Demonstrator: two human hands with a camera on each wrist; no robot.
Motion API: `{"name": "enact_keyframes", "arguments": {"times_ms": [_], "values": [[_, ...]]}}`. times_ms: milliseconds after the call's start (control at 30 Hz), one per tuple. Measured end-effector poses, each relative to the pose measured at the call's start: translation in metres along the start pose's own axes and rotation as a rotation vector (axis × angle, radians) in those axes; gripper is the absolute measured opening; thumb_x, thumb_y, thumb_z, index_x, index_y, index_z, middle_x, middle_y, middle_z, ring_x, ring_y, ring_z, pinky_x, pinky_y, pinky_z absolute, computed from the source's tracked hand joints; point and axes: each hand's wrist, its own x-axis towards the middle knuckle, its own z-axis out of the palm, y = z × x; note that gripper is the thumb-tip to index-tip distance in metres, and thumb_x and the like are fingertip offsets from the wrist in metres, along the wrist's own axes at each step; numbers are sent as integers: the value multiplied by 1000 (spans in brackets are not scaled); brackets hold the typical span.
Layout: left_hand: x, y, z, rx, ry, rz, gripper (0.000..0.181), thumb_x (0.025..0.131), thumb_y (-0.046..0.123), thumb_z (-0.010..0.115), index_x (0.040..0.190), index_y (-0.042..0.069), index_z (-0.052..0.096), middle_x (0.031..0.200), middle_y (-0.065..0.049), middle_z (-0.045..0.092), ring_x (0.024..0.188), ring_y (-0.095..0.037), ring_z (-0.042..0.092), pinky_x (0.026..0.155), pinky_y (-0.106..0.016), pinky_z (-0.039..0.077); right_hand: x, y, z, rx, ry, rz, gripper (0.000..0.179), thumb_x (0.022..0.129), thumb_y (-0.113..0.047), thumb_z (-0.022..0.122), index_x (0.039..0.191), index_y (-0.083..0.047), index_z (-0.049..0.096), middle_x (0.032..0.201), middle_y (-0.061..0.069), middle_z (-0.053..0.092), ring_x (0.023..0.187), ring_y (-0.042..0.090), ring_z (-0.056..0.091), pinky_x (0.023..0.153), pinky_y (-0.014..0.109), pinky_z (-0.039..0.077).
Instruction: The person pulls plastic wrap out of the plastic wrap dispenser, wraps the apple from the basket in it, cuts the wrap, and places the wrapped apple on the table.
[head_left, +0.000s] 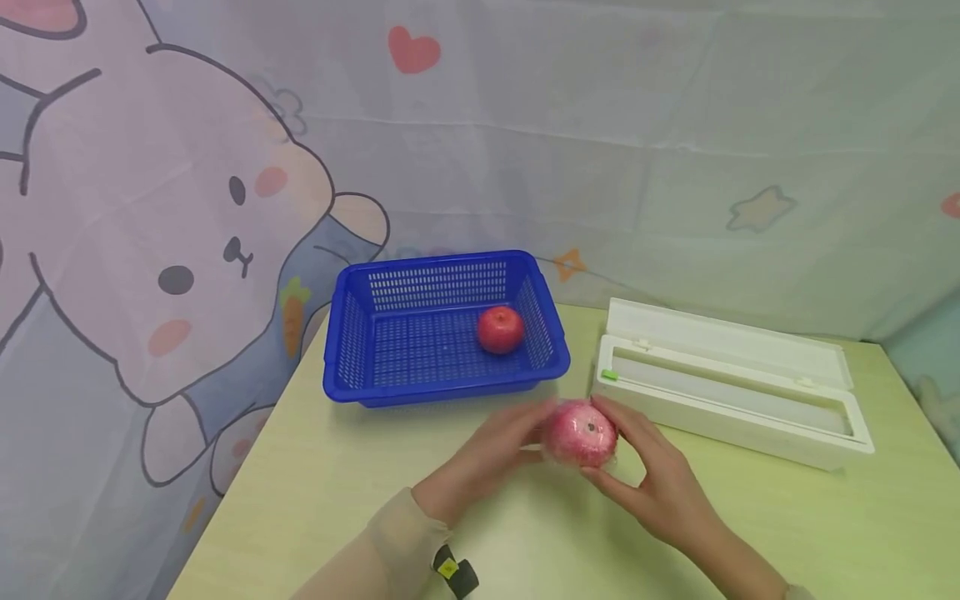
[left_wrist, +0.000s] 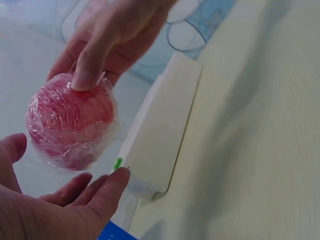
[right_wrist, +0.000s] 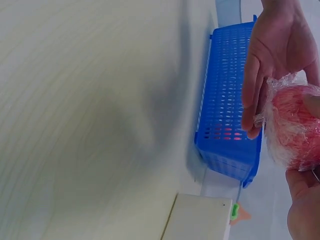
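Observation:
A pinkish-red apple (head_left: 581,433) wrapped in crinkled clear cling film is held above the table in front of the basket. My right hand (head_left: 666,485) grips it from the right between thumb and fingers. On the other side, my left hand (head_left: 487,454) is beside the fruit, its fingers extended and spread. In the left wrist view, a gap shows between the left palm and the wrapped apple (left_wrist: 72,122). Loose film (right_wrist: 272,107) stands out toward the left fingers in the right wrist view.
A blue perforated basket (head_left: 442,389) holds a red apple (head_left: 500,330) at its right end. Right of it stands a long white cling film dispenser (head_left: 735,421), lid (head_left: 727,342) raised, with a green slider (head_left: 610,375). A patterned cloth hangs behind the pale table (head_left: 300,500).

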Motion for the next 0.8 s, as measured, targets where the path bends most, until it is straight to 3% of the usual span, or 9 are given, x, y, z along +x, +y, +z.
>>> {"name": "enact_keyframes", "arguments": {"times_ms": [100,233,467,633,800], "values": [[-3,1,-5,119,40,51,53,108,43,62,143,3,65,138,-11,69,127,-28,66,108,-47,55,1,2,4,-1,-6,2,94,70,-1,95,155,-7,55,147,12,63,138,6,54,111,10,38],[-8,3,-10,200,83,93,51,104,37,71,140,1,66,134,-12,71,121,-27,69,106,-44,56,1,4,9,-1,-23,12,93,70,-1,96,154,-7,55,147,11,63,136,10,56,112,10,36],[-15,7,-15,346,98,107,42,102,33,74,134,5,71,122,-7,75,111,-19,70,99,-38,57,2,5,21,16,-70,65,88,75,-6,95,154,-11,55,145,8,64,131,18,61,109,11,41],[-16,4,-25,451,117,91,47,104,39,70,138,6,70,127,-8,74,118,-24,68,104,-45,55,6,8,34,51,-119,107,83,80,-6,94,153,-9,55,144,7,64,126,24,64,103,31,56],[-16,-6,-37,587,170,79,56,102,45,70,140,4,68,131,-12,73,121,-29,69,102,-48,56,10,13,50,60,-173,120,77,81,-5,92,149,-4,56,141,10,66,126,30,66,103,50,57]]}}
